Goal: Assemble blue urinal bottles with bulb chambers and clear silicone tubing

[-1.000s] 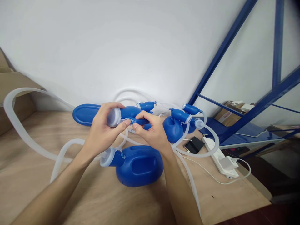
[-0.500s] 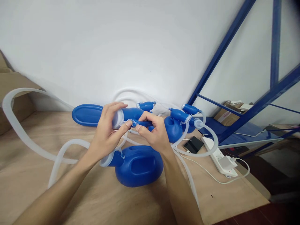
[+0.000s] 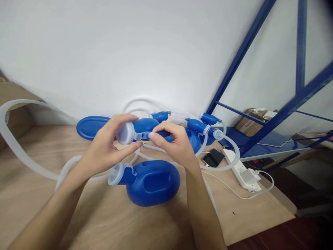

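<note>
We've got a wooden tabletop point(image 3: 249, 222) against a white wall point(image 3: 130, 52), blue rack point(image 3: 239, 57) at right. Table edge slants along lower right; wood stretches between it and the lower blue bottle point(image 3: 153, 184). Loose clear tubing point(image 3: 27, 161) loops across our left; power strip point(image 3: 238, 168) and phone point(image 3: 213, 158) crowd the right. Our left hand point(image 3: 106, 142) cups the upper blue bottle's point(image 3: 147, 124) capped neck, mid-table; our right hand point(image 3: 177, 142) pinches its cap strap point(image 3: 142, 135).
</note>
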